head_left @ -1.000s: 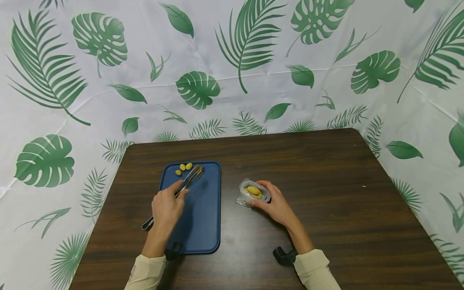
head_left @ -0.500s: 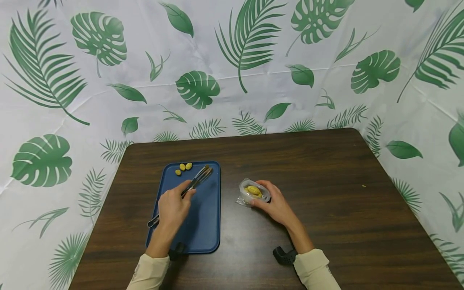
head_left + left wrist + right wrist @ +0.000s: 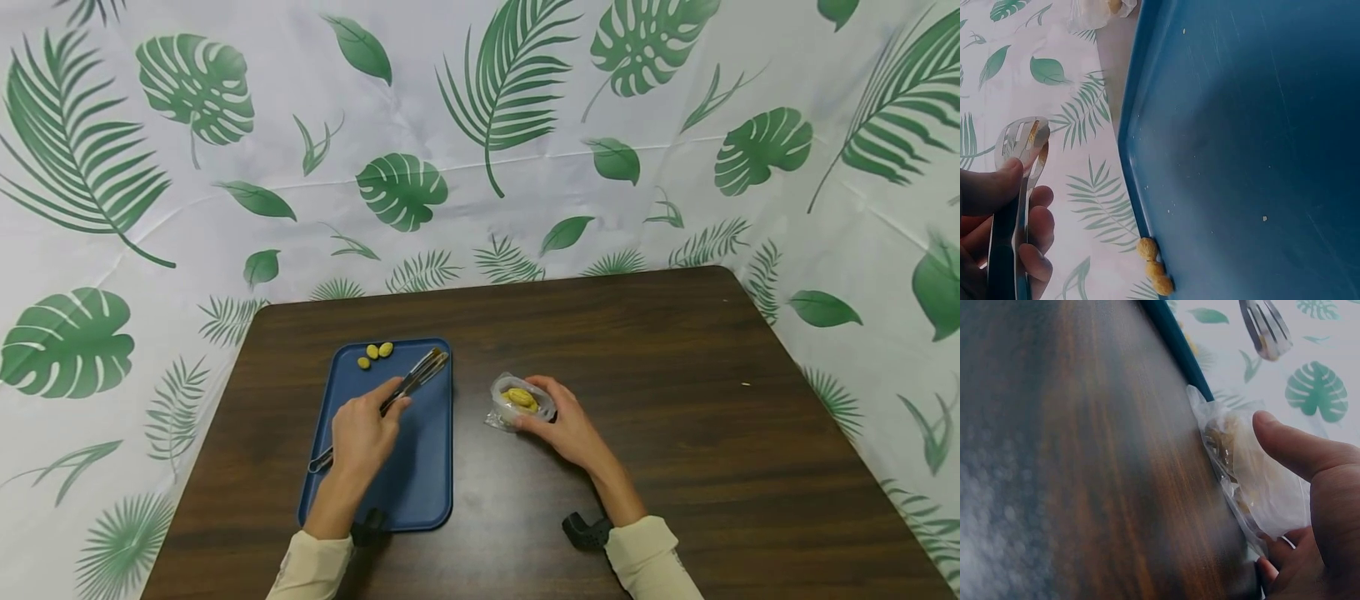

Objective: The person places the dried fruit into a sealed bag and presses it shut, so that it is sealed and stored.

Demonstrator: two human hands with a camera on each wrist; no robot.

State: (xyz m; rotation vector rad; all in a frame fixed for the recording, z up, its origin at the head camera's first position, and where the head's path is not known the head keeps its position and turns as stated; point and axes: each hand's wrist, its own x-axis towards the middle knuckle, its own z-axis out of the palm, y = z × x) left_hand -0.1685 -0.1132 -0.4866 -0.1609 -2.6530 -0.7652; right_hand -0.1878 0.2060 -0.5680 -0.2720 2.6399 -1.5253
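Observation:
In the head view my left hand (image 3: 363, 437) grips black-and-metal tongs (image 3: 426, 367) above a blue tray (image 3: 420, 467). The left wrist view shows the tongs' slotted metal ends (image 3: 1022, 142) close together, with a brownish patch at the tip. Three small yellow pieces (image 3: 372, 352) lie at the tray's far left corner. To the right of the tray, my right hand (image 3: 566, 427) holds a translucent plastic container (image 3: 547, 407), thumb on the near side and fingers on the far side. Several yellow pieces (image 3: 521, 398) sit inside it, and clear crinkled plastic (image 3: 498, 419) sticks out at its left.
The dark wood-grain table (image 3: 645, 333) extends far to the right, with a tiny yellowish scrap (image 3: 746, 384) on it. Behind stands a white cloth with green leaf prints (image 3: 401, 190). Small pale crumbs (image 3: 1265, 219) dot the tray.
My left hand has moved right over the tray, carrying the tongs' ends away from the yellow pieces toward the tray's right edge. The right hand and container stay in place; the head view shifts slightly.

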